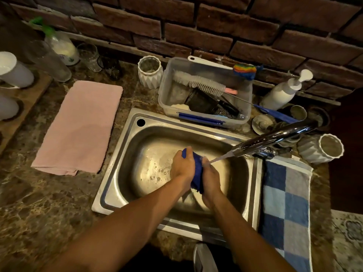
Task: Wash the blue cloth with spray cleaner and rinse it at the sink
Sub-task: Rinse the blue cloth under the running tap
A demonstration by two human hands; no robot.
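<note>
A person's two bare forearms reach over a steel sink (117,163) set in a brown marbled bench (49,203). Both hands hold a bunched blue cloth (197,173) above the basin. The left hand (183,165) grips the cloth's left side with curled fingers, and the right hand (211,179) clasps its right side, so the cloth is squeezed between them. A thin stream of water (220,158) runs from a chrome faucet (275,138) on the right and strikes the cloth near the right hand.

A pink towel (80,126) lies flat on the bench left of the sink, and a blue checked towel (286,209) lies on the right. Behind the sink a clear plastic tub (204,91) holds brushes. A white pump bottle (282,91) stands to its right, against a dark brick wall (196,26).
</note>
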